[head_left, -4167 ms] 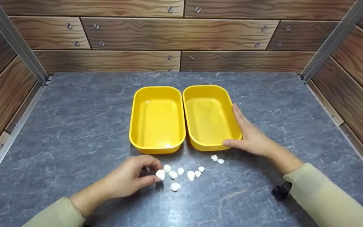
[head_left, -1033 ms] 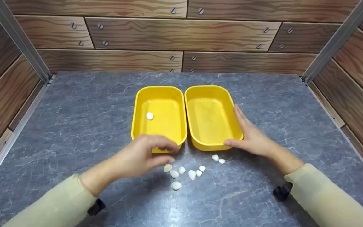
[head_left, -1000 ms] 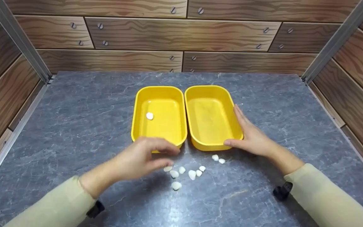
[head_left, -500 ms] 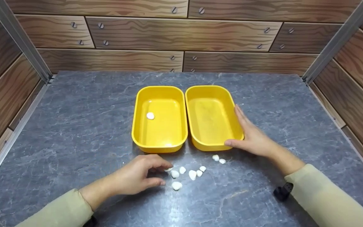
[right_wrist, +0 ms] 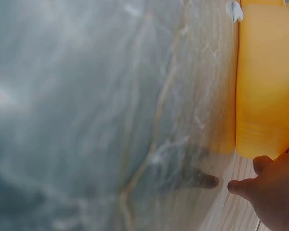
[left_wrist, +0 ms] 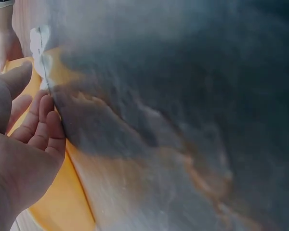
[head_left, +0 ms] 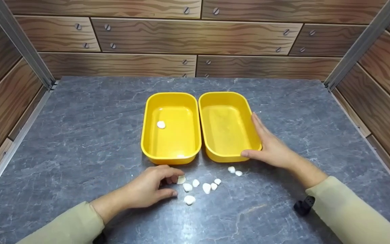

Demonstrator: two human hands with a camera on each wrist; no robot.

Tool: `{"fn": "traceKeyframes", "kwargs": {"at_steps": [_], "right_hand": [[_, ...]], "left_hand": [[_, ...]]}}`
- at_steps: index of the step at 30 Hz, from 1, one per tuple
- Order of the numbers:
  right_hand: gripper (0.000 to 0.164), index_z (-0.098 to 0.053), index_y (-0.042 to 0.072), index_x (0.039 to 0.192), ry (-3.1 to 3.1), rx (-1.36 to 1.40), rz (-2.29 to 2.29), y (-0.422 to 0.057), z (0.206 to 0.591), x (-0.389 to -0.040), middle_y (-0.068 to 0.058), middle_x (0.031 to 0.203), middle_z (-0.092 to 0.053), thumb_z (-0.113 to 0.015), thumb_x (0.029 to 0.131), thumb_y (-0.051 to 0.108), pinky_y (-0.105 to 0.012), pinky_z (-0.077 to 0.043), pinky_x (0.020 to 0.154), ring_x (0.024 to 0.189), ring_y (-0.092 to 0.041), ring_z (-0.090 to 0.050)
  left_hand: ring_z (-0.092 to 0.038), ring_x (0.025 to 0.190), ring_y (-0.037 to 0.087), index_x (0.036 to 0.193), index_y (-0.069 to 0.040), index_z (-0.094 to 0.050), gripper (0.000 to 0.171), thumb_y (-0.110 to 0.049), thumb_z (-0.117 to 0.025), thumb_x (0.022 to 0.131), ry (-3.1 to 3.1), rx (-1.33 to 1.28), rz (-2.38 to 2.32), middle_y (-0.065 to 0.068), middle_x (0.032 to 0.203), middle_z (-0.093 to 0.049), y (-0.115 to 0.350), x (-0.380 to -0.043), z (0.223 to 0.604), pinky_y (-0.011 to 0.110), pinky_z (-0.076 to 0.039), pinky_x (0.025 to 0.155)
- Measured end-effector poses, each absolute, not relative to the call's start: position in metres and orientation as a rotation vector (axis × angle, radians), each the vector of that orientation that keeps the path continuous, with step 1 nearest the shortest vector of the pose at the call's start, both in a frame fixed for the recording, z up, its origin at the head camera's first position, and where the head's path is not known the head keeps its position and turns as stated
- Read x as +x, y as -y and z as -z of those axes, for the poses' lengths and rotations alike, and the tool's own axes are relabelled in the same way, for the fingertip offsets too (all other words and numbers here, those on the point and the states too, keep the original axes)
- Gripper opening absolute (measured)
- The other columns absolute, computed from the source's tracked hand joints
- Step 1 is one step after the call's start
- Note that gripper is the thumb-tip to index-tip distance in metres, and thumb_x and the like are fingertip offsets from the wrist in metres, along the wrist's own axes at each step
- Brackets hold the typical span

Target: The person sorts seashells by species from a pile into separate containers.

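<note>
My left hand point(head_left: 147, 186) rests low over the table, its index fingertip touching a pale ridged seashell point(head_left: 181, 179) at the left end of a loose group. The thumb lies apart from that shell. In the left wrist view the fingers of my left hand point(left_wrist: 24, 149) are loosely bent, with a gap up to the thumb. My right hand point(head_left: 274, 149) lies along the right side of the right yellow bin point(head_left: 227, 158), fingers straight on its wall and thumb at the near rim. The left yellow bin point(head_left: 171, 161) has one white shell point(head_left: 161, 124) in it.
More white shells lie in front of the bins, among them a larger one point(head_left: 189, 200) nearest me, another point(head_left: 207, 188) in the middle and a small one point(head_left: 231, 169) by the right bin. The grey marbled table point(head_left: 90, 135) is enclosed by wood-patterned walls point(head_left: 195, 37).
A shell that my left hand pinched earlier is now in the left bin. The left hand has come back from the bin's near edge to the shells. My right hand has stayed put.
</note>
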State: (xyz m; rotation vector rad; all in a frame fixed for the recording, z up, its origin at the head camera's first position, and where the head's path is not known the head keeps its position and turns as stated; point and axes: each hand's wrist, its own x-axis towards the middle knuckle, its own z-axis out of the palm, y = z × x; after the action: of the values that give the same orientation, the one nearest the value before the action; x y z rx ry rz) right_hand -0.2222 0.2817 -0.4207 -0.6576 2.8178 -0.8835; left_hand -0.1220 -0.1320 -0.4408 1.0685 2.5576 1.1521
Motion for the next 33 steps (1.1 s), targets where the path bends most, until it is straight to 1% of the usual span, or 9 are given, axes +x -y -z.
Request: {"fn": "traceKeyframes", "kwargs": {"at_steps": [5, 9, 16, 22, 27, 33], "right_hand": [[0.123, 0.006, 0.017, 0.171, -2.814, -0.656, 0.889, -0.2814, 0.421, -0.222, -0.007, 0.178, 0.007, -0.081, 0.092, 0.05, -0.069, -0.017, 0.123, 0.159, -0.048, -0.014], [0.123, 0.006, 0.018, 0.171, -2.813, -0.648, 0.892, -0.2815, 0.4206, -0.2219, -0.005, 0.178, 0.008, -0.082, 0.092, 0.049, -0.069, -0.018, 0.123, 0.158, -0.048, -0.015], [0.123, 0.007, 0.017, 0.171, -2.813, -0.643, 0.887, -0.2829, 0.4204, -0.2213, -0.006, 0.178, 0.009, -0.081, 0.092, 0.05, -0.069, -0.017, 0.123, 0.158, -0.049, -0.013], [0.124, 0.007, 0.018, 0.171, -2.807, -0.651, 0.904, -0.282, 0.4215, -0.223, -0.005, 0.178, 0.009, -0.082, 0.091, 0.05, -0.068, -0.016, 0.124, 0.159, -0.047, -0.013], [0.124, 0.006, 0.017, 0.171, -2.798, -0.656, 0.923, -0.2812, 0.4221, -0.2234, -0.006, 0.178, 0.007, -0.082, 0.091, 0.049, -0.066, -0.015, 0.125, 0.16, -0.045, -0.011], [0.124, 0.007, 0.018, 0.171, -2.794, -0.649, 0.927, -0.2819, 0.4219, -0.2228, -0.005, 0.178, 0.008, -0.082, 0.091, 0.051, -0.068, -0.016, 0.124, 0.159, -0.047, -0.012]], "left_hand": [[-0.063, 0.097, 0.014, 0.133, -0.006, -0.07, 0.04, -0.013, -0.082, 0.095, -2.573, 1.061, -1.12, 0.001, 0.105, -0.069, 0.1315, -0.1238, 0.4425, 0.034, -0.056, 0.089], [-0.062, 0.094, 0.013, 0.131, -0.007, -0.071, 0.037, -0.014, -0.081, 0.096, -2.587, 1.06, -1.101, -0.001, 0.103, -0.067, 0.1293, -0.1255, 0.4441, 0.033, -0.055, 0.086], [-0.06, 0.09, 0.012, 0.124, -0.011, -0.073, 0.029, -0.015, -0.08, 0.097, -2.604, 1.047, -1.101, -0.003, 0.099, -0.065, 0.1244, -0.1271, 0.4476, 0.032, -0.052, 0.083], [-0.06, 0.09, 0.012, 0.118, -0.014, -0.076, 0.021, -0.016, -0.08, 0.097, -2.603, 1.019, -1.118, -0.004, 0.098, -0.064, 0.1245, -0.1259, 0.4493, 0.031, -0.052, 0.081], [-0.059, 0.089, 0.012, 0.116, -0.014, -0.076, 0.02, -0.015, -0.08, 0.097, -2.598, 1.026, -1.131, -0.004, 0.098, -0.064, 0.1251, -0.1253, 0.4499, 0.03, -0.052, 0.08], [-0.059, 0.089, 0.011, 0.115, -0.014, -0.076, 0.02, -0.015, -0.081, 0.096, -2.59, 1.019, -1.15, -0.004, 0.097, -0.064, 0.1248, -0.1257, 0.4505, 0.029, -0.052, 0.08]]}}
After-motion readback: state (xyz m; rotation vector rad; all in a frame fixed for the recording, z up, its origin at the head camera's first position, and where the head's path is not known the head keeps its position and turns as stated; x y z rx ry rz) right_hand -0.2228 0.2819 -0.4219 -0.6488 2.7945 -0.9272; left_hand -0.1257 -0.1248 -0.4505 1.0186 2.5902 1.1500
